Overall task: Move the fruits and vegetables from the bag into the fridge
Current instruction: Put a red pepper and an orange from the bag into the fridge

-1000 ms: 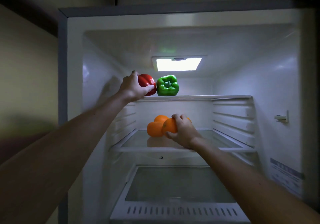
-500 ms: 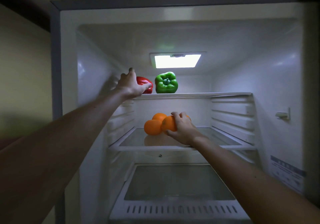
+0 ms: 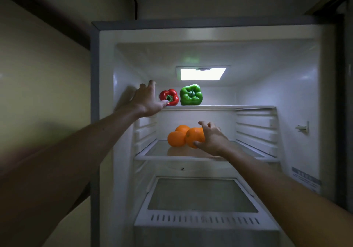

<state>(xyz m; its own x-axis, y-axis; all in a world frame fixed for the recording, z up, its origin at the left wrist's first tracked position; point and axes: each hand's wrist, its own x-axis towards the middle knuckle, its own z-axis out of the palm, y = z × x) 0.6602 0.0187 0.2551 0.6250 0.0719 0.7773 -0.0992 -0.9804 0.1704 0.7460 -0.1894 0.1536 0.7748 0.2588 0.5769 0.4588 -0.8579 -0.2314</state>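
The fridge [image 3: 107,132] stands open in front of me. On its top shelf [image 3: 238,107] a red bell pepper [image 3: 172,94] lies beside a green bell pepper [image 3: 191,95]. My left hand [image 3: 146,101] hovers just left of the red pepper with fingers spread, and its thumb tip touches the pepper's front. Three oranges sit on the glass middle shelf [image 3: 152,152]: one at the left [image 3: 175,139], one behind [image 3: 182,128], and a front orange [image 3: 193,136]. My right hand [image 3: 213,140] holds the front orange, fingers over its top and thumb below. No bag is in view.
A glass-topped crisper drawer [image 3: 202,195] with a vented front lies below the middle shelf. The interior lamp [image 3: 202,74] glows in the ceiling. Ribbed shelf rails line both side walls. A beige wall [image 3: 38,94] lies left of the fridge.
My left hand has let go of the red pepper and opened, drawing back to the left. The pepper now shows whole. My right hand stays on the front orange.
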